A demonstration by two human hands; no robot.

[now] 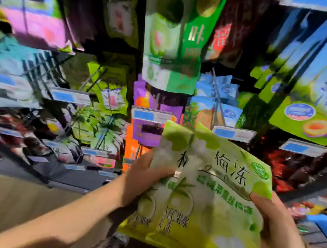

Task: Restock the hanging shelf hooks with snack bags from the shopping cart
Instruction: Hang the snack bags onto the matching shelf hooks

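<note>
1. Left hand (147, 177) has its fingers curled round the left edge of the green snack bags (211, 195). Right hand (271, 224) clamps their right edge, thumb on front. Both are closed on the stack.
2. The bags number at least two, overlapped and held in the air, tops tilted up toward the shelf. None is on a hook yet.
3. Likely step: bringing the bags to a hook. Best to peel one off and square its top edge to the prong. The hang holes aren't visible.
4. Right of the bags and lower sits the shopping cart (322, 226), near the right forearm, so room is tight there.
5. Just above the bags, the price tags (231, 133) are a snag risk.
6. Beyond the bags are a hook prong (214, 95) and the packed hanging packs (174, 50). Free room is below-left of the bags, over the floor (6, 206). Too blurred to tell the matching hook.
</note>
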